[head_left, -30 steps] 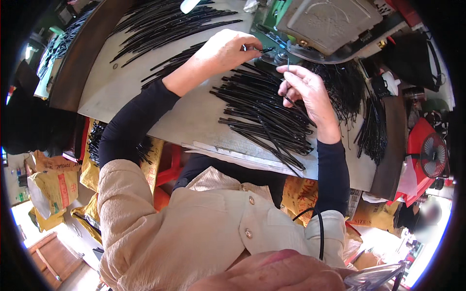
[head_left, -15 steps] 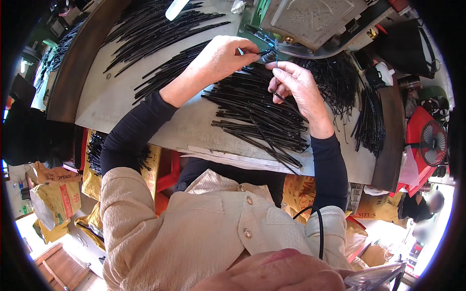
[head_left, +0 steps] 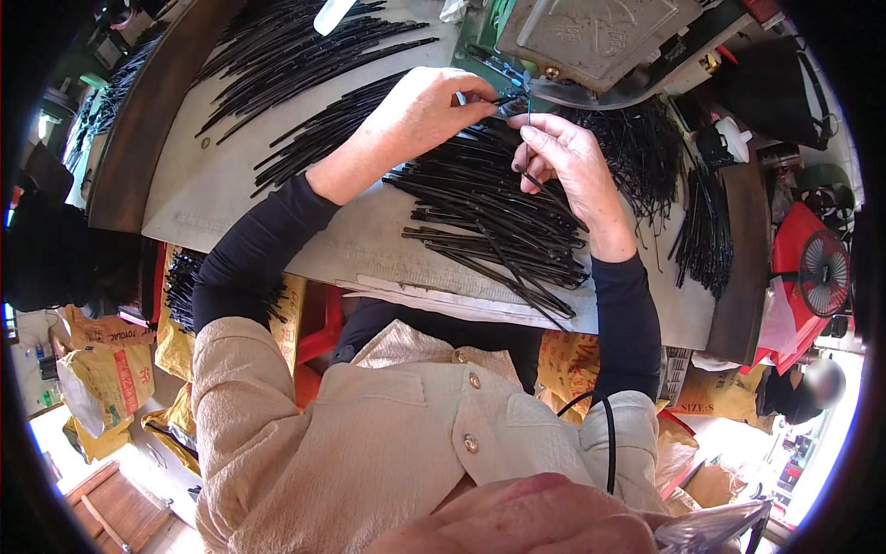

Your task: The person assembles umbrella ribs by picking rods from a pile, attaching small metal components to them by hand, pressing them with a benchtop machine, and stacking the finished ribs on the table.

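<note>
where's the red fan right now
In the head view the red fan sits at the far right edge, beyond the end of the grey worktable, right of the dark bundle of black strips hanging there.

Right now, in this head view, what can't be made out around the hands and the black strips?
- What the left hand pinches: its fingertips cover it, too small to tell.
- The right hand grip on a thin black strip: the strip's lower end is hidden behind the fingers.
- The grey metal machine: cut off by the top edge.
- The table front: hidden by the person's beige vest.
</note>
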`<state>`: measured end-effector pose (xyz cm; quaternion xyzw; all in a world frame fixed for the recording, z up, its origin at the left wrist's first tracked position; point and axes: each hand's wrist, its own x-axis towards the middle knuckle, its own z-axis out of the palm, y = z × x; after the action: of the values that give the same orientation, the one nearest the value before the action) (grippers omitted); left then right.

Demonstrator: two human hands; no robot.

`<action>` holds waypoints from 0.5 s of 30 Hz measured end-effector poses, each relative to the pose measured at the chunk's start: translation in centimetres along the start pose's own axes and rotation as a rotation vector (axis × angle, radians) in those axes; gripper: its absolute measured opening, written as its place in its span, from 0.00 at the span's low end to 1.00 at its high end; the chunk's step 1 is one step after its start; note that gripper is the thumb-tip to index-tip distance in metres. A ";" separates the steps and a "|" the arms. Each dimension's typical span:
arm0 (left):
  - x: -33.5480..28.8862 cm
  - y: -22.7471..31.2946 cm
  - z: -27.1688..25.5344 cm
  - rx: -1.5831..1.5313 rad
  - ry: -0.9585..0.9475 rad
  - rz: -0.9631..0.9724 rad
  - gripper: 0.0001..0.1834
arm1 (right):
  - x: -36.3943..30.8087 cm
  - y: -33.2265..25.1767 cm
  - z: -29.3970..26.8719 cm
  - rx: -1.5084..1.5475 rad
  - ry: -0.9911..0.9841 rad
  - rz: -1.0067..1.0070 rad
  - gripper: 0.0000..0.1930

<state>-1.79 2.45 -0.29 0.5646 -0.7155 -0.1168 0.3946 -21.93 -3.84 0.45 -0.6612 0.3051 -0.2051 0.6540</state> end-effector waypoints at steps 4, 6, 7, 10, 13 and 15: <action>-0.1 0.0 0.1 0.005 0.005 -0.004 0.11 | 0.1 0.2 -0.2 -0.060 0.008 0.006 0.17; -0.1 0.0 0.1 0.002 0.001 -0.013 0.11 | 0.1 0.2 -0.3 -0.093 0.006 -0.001 0.17; -0.1 0.0 0.1 0.013 -0.002 -0.005 0.11 | 0.1 0.2 -0.3 -0.135 0.012 -0.007 0.17; 0.0 0.3 -0.1 0.019 -0.017 -0.016 0.12 | 0.1 0.0 -0.3 -0.191 0.021 -0.016 0.17; -0.1 0.0 0.0 0.009 -0.012 -0.019 0.12 | 0.2 -0.3 -0.2 -0.199 0.021 -0.010 0.16; -0.1 -0.1 0.1 0.003 0.002 -0.002 0.12 | 0.3 -0.3 -0.2 -0.192 0.019 -0.001 0.16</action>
<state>-1.78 2.53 -0.46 0.5661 -0.7147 -0.1154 0.3943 -21.82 -4.14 0.70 -0.7189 0.3294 -0.1814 0.5845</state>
